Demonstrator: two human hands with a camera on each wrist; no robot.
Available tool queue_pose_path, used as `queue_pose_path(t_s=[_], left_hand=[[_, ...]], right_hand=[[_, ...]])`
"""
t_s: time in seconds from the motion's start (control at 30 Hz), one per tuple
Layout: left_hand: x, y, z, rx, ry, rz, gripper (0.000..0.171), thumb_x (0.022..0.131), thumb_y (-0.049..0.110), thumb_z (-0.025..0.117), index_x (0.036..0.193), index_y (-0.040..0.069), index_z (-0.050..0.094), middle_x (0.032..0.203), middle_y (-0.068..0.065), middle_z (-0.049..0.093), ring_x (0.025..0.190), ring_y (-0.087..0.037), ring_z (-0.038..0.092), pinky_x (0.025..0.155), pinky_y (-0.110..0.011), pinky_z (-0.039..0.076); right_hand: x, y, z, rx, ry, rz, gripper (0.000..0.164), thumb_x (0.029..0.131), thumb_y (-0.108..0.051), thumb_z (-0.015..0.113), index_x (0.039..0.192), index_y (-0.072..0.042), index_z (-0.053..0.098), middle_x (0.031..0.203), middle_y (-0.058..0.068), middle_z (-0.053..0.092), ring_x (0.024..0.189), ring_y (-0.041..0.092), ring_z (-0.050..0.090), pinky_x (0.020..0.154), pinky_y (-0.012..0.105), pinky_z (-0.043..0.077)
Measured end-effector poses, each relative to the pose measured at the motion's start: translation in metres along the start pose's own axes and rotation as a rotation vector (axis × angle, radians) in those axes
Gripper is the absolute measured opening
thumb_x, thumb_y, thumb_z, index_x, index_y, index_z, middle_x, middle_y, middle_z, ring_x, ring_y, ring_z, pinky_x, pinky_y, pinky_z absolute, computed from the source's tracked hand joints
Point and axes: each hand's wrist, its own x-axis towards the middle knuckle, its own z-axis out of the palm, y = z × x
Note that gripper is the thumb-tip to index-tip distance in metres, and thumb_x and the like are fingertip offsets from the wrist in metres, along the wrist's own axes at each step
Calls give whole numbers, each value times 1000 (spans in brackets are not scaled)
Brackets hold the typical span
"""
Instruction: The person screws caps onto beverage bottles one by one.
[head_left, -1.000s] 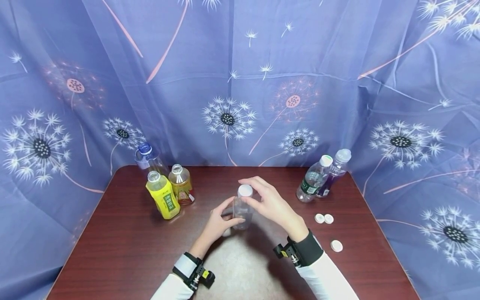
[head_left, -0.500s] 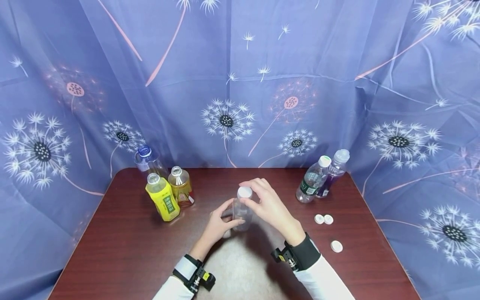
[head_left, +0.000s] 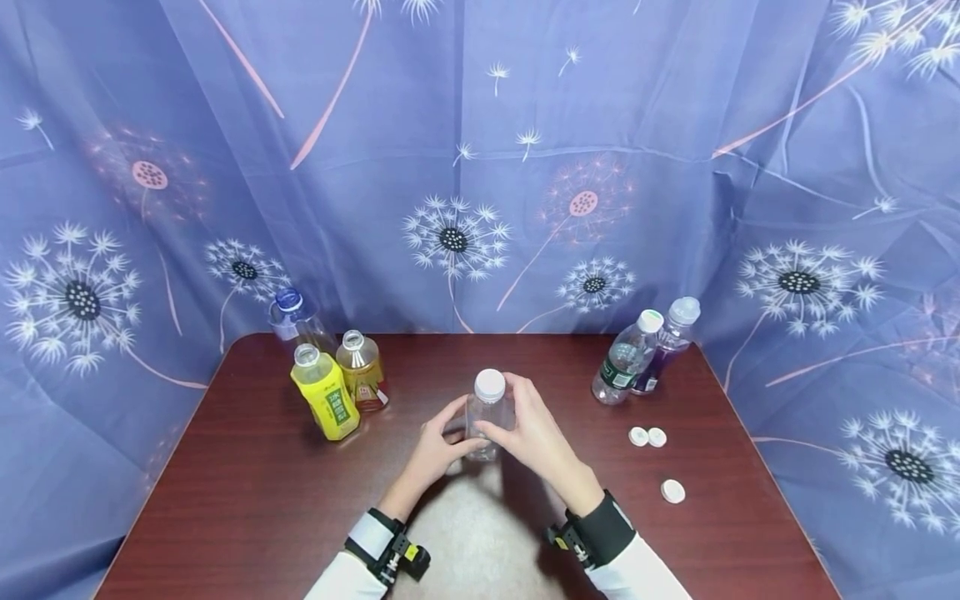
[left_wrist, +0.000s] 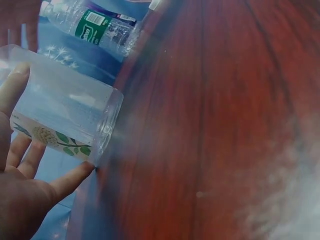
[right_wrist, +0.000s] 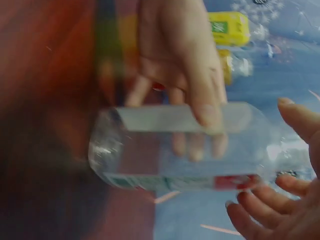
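Note:
A clear plastic bottle (head_left: 486, 417) with a white cap (head_left: 490, 385) stands upright at the table's middle. My left hand (head_left: 435, 446) grips its lower body, thumb on the near side and fingers behind, as the left wrist view also shows. Part of a printed leafy label (left_wrist: 55, 140) shows there. On the bottle's other side is my right hand (head_left: 528, 433), below cap height, fingers spread and only slightly bent. In the right wrist view its thumb stands apart from the bottle, and the fingertips (right_wrist: 245, 197) are close to the label side; I cannot tell whether they touch.
At the left stand a yellow-labelled bottle (head_left: 327, 398), an amber-tinted bottle (head_left: 362, 371) and a blue-necked bottle (head_left: 288, 308). A green-labelled bottle (head_left: 626, 367) and a purple-labelled bottle (head_left: 675, 333) stand at the right. Loose white caps (head_left: 672, 491) lie in front of them. A curtain (head_left: 465, 167) hangs behind.
My right hand has left the white cap, where its fingers and thumb were, and moved down beside the bottle's body. The left hand keeps its grip on the bottle.

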Motion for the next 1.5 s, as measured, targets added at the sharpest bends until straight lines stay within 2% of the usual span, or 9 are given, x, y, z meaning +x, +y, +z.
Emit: queue_pose_path(t_s=[0.3,0.47,0.6,0.73,0.87,1.07,1.27,1.33,1.5], left_hand=[[-1,4,5,-15,35,-26,74,82,-10,83,149,2,53,141,-27,60,130,-45,57,100,-55,56],[-2,3,4,20,8,-9,76,83,-3,85,151,6,51,144,-25,59,132,-43,56,101,-54,55],[-2,3,-1,28,-13,14,79,85,4,86,153,5,47,143,-28,57,132,-45,55,105,-57,52],[-4,5,-6,41,-13,6,74,85,9,87,150,4,51,140,-30,59,131,-44,57,107,-57,51],[-5,6,-8,57,-18,-24,67,86,12,87,145,4,56,134,-27,64,125,-43,61,107,-58,51],[-11,4,-11,90,-18,-71,61,88,17,86,142,8,60,129,-20,69,122,-36,65,107,-57,52],[-12,6,-14,121,-21,-65,55,91,16,83,139,3,61,124,-21,71,118,-36,67,105,-53,54],[-12,6,-14,128,-15,-52,51,92,16,82,137,2,62,121,-21,72,116,-36,68,104,-52,55],[-12,3,-17,133,-3,-33,48,95,15,79,136,0,62,117,-19,74,112,-32,70,101,-48,58]], right_hand=[[-8,1,17,-52,74,17,58,86,-20,87,128,4,54,114,19,58,101,29,60,82,45,57],[-10,2,15,-76,92,40,56,86,-20,87,125,4,55,114,21,59,100,31,61,80,47,58],[-10,7,8,-104,122,42,55,85,-18,86,124,5,55,112,21,58,99,33,61,80,49,58],[-9,19,-1,-110,144,62,58,85,-18,85,126,8,54,113,24,58,103,37,61,87,52,57],[-7,31,-12,-112,161,109,59,86,-16,85,128,10,53,115,27,57,106,40,60,92,54,56],[-6,48,-28,-128,197,195,55,88,-13,83,129,10,53,119,29,55,112,43,57,95,59,53],[-3,65,-39,-112,261,281,64,87,-13,84,133,13,48,124,33,57,116,47,58,99,61,50],[-3,69,-43,-117,281,305,63,88,-14,84,133,13,48,124,33,57,116,46,57,99,61,49],[-4,80,-51,-180,341,330,60,89,-16,84,133,10,52,123,30,55,105,43,56,86,57,52]])
